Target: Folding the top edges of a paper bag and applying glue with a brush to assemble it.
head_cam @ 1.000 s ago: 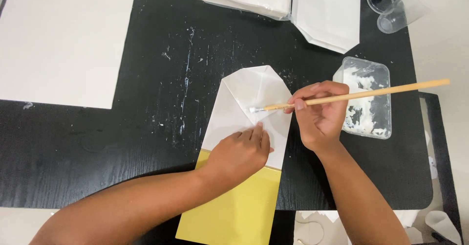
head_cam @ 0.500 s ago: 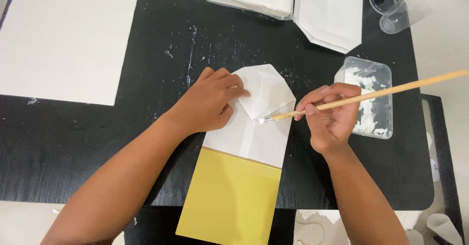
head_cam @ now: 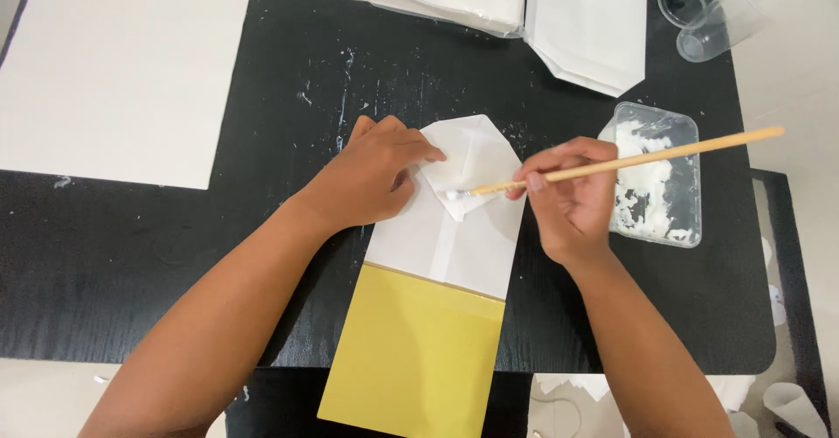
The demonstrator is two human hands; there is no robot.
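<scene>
Your left hand (head_cam: 371, 176) presses the folded paper bag (head_cam: 446, 228) flat while your right hand (head_cam: 568, 198) pinches the brush (head_cam: 612, 163); overloaded paste could smear past the flap.

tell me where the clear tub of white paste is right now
In the head view the clear tub of white paste sits on the black table at the right, just beyond the right hand holding the wooden brush, below the clear cups.

Clear plastic cup (head_cam: 699, 14), white sheet (head_cam: 114, 62)
</scene>
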